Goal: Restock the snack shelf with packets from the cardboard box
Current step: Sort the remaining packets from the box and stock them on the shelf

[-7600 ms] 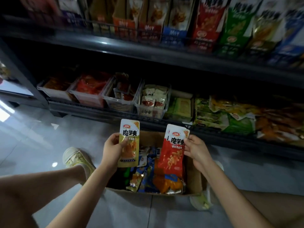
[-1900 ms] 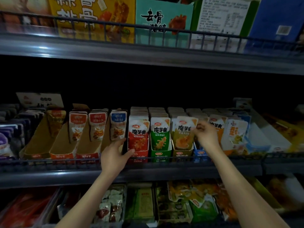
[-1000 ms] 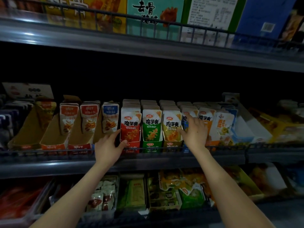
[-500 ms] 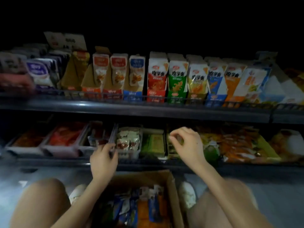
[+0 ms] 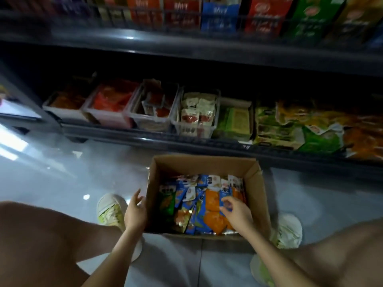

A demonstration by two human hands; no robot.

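Head view, read from the left: a pale shoe (image 5: 110, 210) is planted on the glossy floor (image 5: 62, 172) just outside the left hand (image 5: 135, 212). That hand is held slack and empty, fingers loosely spread, against the outer left wall of the cardboard box (image 5: 204, 162); it is judged to be placed there to steady the box while the other hand picks. Inside the box, just to the right of that hand, a green packet (image 5: 165, 204) is stood on edge, followed by mixed blue packets (image 5: 199, 199) and an orange packet (image 5: 212, 200), all packed upright so that tops can be reached.

The right hand (image 5: 236, 212) is lowered over the box's right half, fingers curled, with thumb and forefinger brought together at the lower edge of a blue packet (image 5: 224, 193). Whether that packet is actually pinched cannot be told. Beyond both hands, above the box, the low snack shelf (image 5: 186, 139) is seen, its clear bins (image 5: 194, 114) partly filled. No packet has been lifted out; a selection is judged to be under way.
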